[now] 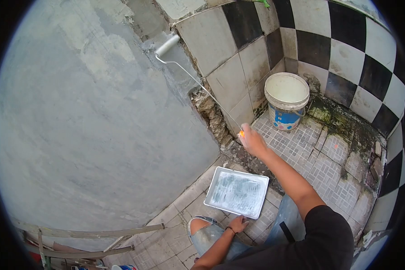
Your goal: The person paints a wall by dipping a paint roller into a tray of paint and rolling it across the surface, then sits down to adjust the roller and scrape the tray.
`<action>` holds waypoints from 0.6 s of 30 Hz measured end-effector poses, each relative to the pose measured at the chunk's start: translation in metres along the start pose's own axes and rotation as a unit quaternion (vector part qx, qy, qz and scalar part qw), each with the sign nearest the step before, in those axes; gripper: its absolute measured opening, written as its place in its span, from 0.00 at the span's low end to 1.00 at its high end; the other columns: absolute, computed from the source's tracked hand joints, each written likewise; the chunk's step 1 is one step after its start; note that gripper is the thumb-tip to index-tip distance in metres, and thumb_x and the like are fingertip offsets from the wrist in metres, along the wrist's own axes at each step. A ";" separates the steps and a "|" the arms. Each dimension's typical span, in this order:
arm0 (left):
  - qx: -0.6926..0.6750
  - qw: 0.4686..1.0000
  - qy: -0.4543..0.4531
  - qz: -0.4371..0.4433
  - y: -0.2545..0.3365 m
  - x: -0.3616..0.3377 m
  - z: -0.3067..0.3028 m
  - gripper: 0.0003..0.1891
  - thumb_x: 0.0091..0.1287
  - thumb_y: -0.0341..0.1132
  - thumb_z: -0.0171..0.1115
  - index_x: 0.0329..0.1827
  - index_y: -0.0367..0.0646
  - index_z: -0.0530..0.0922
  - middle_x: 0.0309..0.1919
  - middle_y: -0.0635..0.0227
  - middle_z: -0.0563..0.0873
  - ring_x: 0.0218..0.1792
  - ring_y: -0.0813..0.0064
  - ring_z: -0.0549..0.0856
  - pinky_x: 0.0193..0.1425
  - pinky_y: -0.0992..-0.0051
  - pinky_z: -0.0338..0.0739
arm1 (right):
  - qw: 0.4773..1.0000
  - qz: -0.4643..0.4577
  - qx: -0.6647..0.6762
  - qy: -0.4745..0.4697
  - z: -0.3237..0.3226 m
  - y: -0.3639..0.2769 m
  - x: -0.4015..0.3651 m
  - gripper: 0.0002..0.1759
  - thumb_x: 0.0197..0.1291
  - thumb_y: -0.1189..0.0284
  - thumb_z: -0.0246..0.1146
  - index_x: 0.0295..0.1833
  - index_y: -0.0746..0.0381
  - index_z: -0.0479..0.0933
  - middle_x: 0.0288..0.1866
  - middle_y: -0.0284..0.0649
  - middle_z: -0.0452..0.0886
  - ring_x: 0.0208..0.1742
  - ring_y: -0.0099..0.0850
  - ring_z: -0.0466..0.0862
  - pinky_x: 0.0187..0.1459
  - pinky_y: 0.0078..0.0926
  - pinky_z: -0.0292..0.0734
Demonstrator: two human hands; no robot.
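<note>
My right hand (252, 140) is wrapped round the orange handle of a long wire-framed paint roller (168, 45). The white roller head rests against the grey plastered wall (108, 117), beside the broken edge of the tiles. Below lies a rectangular white paint tray (237, 192) on the floor, its inside smeared with white paint. My left hand (238, 223) is just below the tray's near edge, by my knee, with its fingers curled; whether it holds anything cannot be made out.
A white bucket (286, 96) with a blue label stands in the corner by the black and white tiled wall (346, 63). Mossy rubble (375, 168) lies along the right wall. At the lower left is a wooden frame (90, 233).
</note>
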State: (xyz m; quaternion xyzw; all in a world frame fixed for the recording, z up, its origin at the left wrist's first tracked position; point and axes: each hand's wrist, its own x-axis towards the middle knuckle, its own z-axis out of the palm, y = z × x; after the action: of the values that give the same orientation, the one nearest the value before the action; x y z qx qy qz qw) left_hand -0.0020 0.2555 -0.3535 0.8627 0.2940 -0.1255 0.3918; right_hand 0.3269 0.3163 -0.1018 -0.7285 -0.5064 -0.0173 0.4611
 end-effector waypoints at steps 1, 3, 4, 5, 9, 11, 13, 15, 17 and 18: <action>-0.006 1.000 -0.001 0.000 -0.001 0.000 0.002 0.24 0.61 0.47 0.64 0.50 0.33 0.78 0.42 0.48 0.84 0.43 0.55 0.85 0.48 0.64 0.78 | 1.000 0.013 -0.014 -0.010 0.008 0.011 -0.009 0.16 0.64 0.67 0.58 0.50 0.64 0.62 0.40 0.61 0.79 0.39 0.61 0.80 0.39 0.55 0.75; -0.011 1.000 0.000 0.000 -0.004 0.002 0.005 0.24 0.61 0.46 0.64 0.50 0.33 0.78 0.43 0.48 0.84 0.43 0.55 0.85 0.49 0.64 0.78 | 0.999 0.023 -0.027 -0.021 0.026 0.037 -0.030 0.16 0.65 0.66 0.58 0.50 0.64 0.63 0.40 0.61 0.80 0.39 0.61 0.80 0.39 0.55 0.75; -0.034 0.999 0.001 -0.003 -0.007 0.002 0.008 0.24 0.61 0.47 0.64 0.49 0.35 0.78 0.43 0.49 0.84 0.44 0.54 0.84 0.50 0.62 0.78 | 0.998 0.047 -0.035 -0.037 0.038 0.052 -0.046 0.17 0.65 0.66 0.58 0.50 0.64 0.63 0.39 0.61 0.80 0.40 0.61 0.80 0.39 0.54 0.75; -0.057 0.998 0.002 -0.006 -0.010 0.002 0.009 0.23 0.61 0.49 0.63 0.48 0.37 0.78 0.43 0.50 0.84 0.46 0.53 0.83 0.51 0.61 0.77 | 0.995 0.071 -0.044 -0.052 0.047 0.064 -0.060 0.17 0.65 0.65 0.58 0.50 0.64 0.63 0.39 0.60 0.80 0.40 0.61 0.80 0.39 0.54 0.76; -0.050 0.999 -0.006 -0.005 -0.010 0.002 0.005 0.23 0.62 0.46 0.64 0.50 0.34 0.78 0.43 0.49 0.85 0.43 0.56 0.85 0.50 0.64 0.78 | 0.988 0.113 -0.037 -0.098 0.060 0.082 -0.098 0.18 0.65 0.64 0.59 0.51 0.64 0.64 0.39 0.60 0.80 0.40 0.61 0.81 0.40 0.53 0.76; -0.067 0.998 -0.002 0.002 -0.017 0.006 0.010 0.23 0.62 0.46 0.64 0.50 0.34 0.78 0.42 0.49 0.85 0.43 0.56 0.85 0.49 0.64 0.78 | 0.993 0.076 -0.028 -0.084 0.056 0.083 -0.101 0.19 0.64 0.64 0.59 0.51 0.64 0.65 0.39 0.60 0.80 0.40 0.60 0.81 0.39 0.53 0.76; -0.051 0.999 -0.004 0.002 -0.016 0.004 0.009 0.23 0.62 0.46 0.64 0.50 0.34 0.78 0.42 0.49 0.85 0.43 0.56 0.85 0.49 0.63 0.78 | 0.993 0.072 -0.036 -0.084 0.046 0.078 -0.092 0.18 0.64 0.64 0.59 0.51 0.64 0.65 0.39 0.60 0.80 0.40 0.60 0.81 0.39 0.53 0.76; -0.036 0.999 -0.003 0.002 -0.013 0.006 0.003 0.23 0.62 0.47 0.64 0.49 0.34 0.78 0.41 0.49 0.85 0.43 0.56 0.85 0.49 0.63 0.78 | 0.993 0.065 -0.045 -0.084 0.031 0.065 -0.067 0.18 0.64 0.65 0.59 0.51 0.65 0.65 0.38 0.60 0.80 0.40 0.60 0.81 0.39 0.53 0.76; -0.032 0.999 -0.012 -0.016 -0.008 0.002 0.002 0.22 0.60 0.48 0.64 0.47 0.37 0.78 0.40 0.52 0.84 0.44 0.54 0.83 0.50 0.62 0.77 | 0.998 0.026 -0.019 -0.061 0.017 0.039 -0.045 0.18 0.64 0.65 0.59 0.50 0.65 0.64 0.38 0.61 0.79 0.39 0.60 0.80 0.39 0.53 0.75; -0.034 0.999 -0.014 -0.016 -0.008 0.002 0.003 0.22 0.60 0.48 0.64 0.47 0.37 0.78 0.40 0.52 0.84 0.44 0.54 0.83 0.50 0.62 0.77 | 0.997 0.029 -0.021 -0.063 0.018 0.029 -0.043 0.18 0.64 0.65 0.59 0.50 0.65 0.64 0.38 0.61 0.79 0.39 0.60 0.80 0.39 0.53 0.75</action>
State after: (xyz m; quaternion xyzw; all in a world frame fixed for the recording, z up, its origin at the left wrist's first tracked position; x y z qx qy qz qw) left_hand -0.0053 0.2583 -0.3607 0.8420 0.3063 -0.1341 0.4233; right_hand 0.3200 0.2964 -0.1524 -0.7518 -0.5128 0.0316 0.4134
